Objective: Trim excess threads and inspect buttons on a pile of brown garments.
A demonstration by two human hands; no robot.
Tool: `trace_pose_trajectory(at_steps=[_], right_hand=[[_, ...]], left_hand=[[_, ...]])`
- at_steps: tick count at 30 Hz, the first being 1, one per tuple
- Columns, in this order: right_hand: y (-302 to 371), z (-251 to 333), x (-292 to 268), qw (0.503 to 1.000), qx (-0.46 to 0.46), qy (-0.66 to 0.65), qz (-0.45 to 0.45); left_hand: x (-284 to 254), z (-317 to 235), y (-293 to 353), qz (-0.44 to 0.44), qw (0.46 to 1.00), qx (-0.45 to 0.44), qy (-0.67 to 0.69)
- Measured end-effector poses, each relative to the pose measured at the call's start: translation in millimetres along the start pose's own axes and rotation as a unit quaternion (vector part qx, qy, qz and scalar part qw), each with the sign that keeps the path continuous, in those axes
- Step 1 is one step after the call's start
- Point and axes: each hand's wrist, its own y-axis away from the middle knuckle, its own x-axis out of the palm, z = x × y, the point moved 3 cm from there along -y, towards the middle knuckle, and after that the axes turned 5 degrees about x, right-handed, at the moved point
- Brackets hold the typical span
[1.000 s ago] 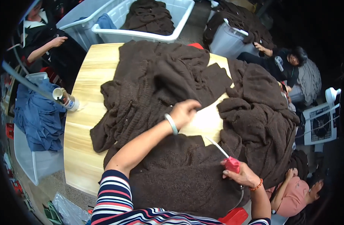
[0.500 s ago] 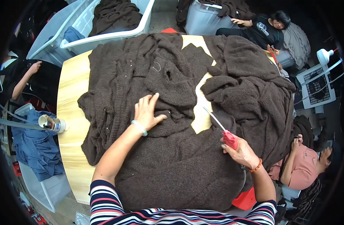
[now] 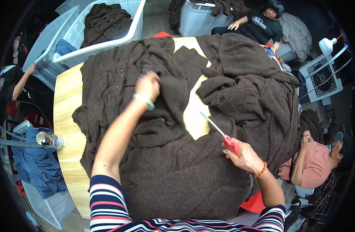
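Dark brown knitted garments [image 3: 177, 181] lie spread and bunched over the table in front of me. My left hand [image 3: 148, 88], blurred by motion, is closed on a lifted fold of the knit garment [image 3: 174, 92], left of the middle. A loose pale thread shows by its fingers. In my right hand [image 3: 245, 155] is a red-handled tool with a long thin metal shaft [image 3: 213, 124]; its tip points up and left over a bare patch of tabletop. The exact kind of tool cannot be made out.
The pale wooden table [image 3: 69, 116] carries a small jar [image 3: 49, 140] at its left edge. A large white bin [image 3: 127, 36] of brown knits stands beyond; blue cloth [image 3: 40, 158] fills another at left. Two people sit at right, and another person's arm shows at far left.
My left hand has gone from resting with spread fingers on the knit to gripping and raising a fold, farther up. My right hand keeps the tool almost in place. The view has shifted slightly.
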Motion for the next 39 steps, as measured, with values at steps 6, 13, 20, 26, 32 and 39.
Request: trace_pose_trajectory(at_steps=[6,13,20,26,32,39], right_hand=[[0.7,-4.0,-9.6,0.999,0.005,-0.038,-0.001],[-5.6,-25.6,-2.9,0.999,0.031,-0.042,-0.005],[-13.1,-0.3,4.2,0.999,-0.004,0.052,0.006],[-8.0,-9.5,-0.3,1.000,0.004,0.029,-0.005],[-8.9,-9.6,0.4,1.000,-0.015,0.027,0.007],[-12.4,-14.0,2.3,0.999,-0.005,0.044,0.001]], left_hand=[[-178.1,164.7,-63.0,-0.434,0.878,-0.169,0.109],[-119.1,23.6,80.6,-0.152,0.983,0.021,-0.100],[-24.3,-24.7,149.6,0.301,0.912,0.101,-0.260],[-90.3,12.7,77.5,-0.003,0.957,-0.108,0.271],[-236.3,134.1,82.2,-0.293,0.860,-0.257,0.331],[-205.1,76.3,137.3,-0.243,0.949,-0.155,-0.125]])
